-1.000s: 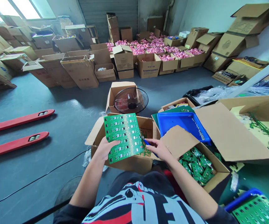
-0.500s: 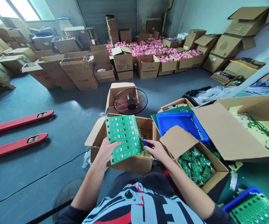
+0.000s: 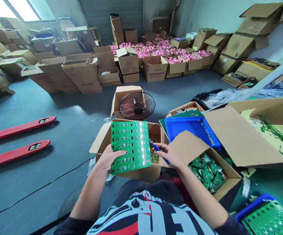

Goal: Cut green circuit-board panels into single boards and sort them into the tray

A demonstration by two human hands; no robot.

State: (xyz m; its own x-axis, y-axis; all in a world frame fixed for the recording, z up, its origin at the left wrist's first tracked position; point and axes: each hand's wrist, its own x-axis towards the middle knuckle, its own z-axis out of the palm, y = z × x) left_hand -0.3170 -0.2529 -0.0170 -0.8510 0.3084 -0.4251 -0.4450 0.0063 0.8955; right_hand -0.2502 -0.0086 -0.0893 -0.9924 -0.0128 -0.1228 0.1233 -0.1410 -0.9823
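Green circuit board panel [image 3: 131, 147] is held flat-on to the view over an open cardboard box [image 3: 141, 174], w/ its lower part gripped by L hand [image 3: 110, 157]: thumb across the front, rest of hand behind the board. R hand [image 3: 167, 154] is closed narrow on a small blue-handled tool [image 3: 158, 149], w/ the metal tip just beside the panel's right edge. Exact tool type can't be told at this size.

Main risks, as judged: panel is held from one side only, so it could tip or slip into the box if the thumb is eased. Board face or its small parts could be scratched if the tip is jerked across. Thin green strips [image 3: 154, 156] lie loose in the box below, so a dropped tool could be lost among them. Loose small green boards [image 3: 206, 173] in the next box could be disturbed if that box's raised cardboard flap [image 3: 187, 148] is knocked by R forearm.
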